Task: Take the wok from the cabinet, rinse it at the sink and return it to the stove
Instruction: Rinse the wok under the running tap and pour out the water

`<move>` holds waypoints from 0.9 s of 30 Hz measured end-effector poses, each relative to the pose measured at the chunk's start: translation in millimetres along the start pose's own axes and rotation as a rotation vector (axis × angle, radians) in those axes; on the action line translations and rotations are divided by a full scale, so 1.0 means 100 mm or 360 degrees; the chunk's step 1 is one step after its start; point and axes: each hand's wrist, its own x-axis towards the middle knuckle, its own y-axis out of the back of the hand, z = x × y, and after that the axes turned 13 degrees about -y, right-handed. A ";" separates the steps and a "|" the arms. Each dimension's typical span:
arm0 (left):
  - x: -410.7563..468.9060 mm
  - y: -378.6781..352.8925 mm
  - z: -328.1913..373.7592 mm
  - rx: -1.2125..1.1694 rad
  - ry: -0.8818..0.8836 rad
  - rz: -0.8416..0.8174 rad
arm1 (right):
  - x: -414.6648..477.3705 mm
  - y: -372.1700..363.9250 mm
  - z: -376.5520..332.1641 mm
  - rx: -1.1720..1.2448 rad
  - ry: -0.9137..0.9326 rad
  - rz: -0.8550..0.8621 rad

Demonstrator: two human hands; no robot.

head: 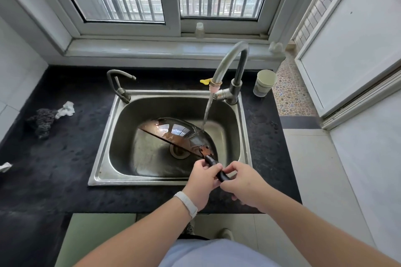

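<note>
both hands [221,182] gripping wok [180,134], tap [230,65] running

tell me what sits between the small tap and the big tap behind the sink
In the head view, mostly bare black counter, with one small yellow piece close to the big tap.

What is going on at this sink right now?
A person is rinsing a dark, rust-stained round metal wok in the stainless steel sink. Their left-hand grip and right-hand grip both hold its black curved handle, with the wok tipped on edge in the basin. Water runs from the tall curved steel tap onto the wok. It has not yet gone to the stove.
</note>
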 end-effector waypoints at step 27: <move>0.04 -0.28 -0.25 0.0201 0.0141 -0.0081 | 0.05 0.08 0.45 0.0245 -0.0043 0.0003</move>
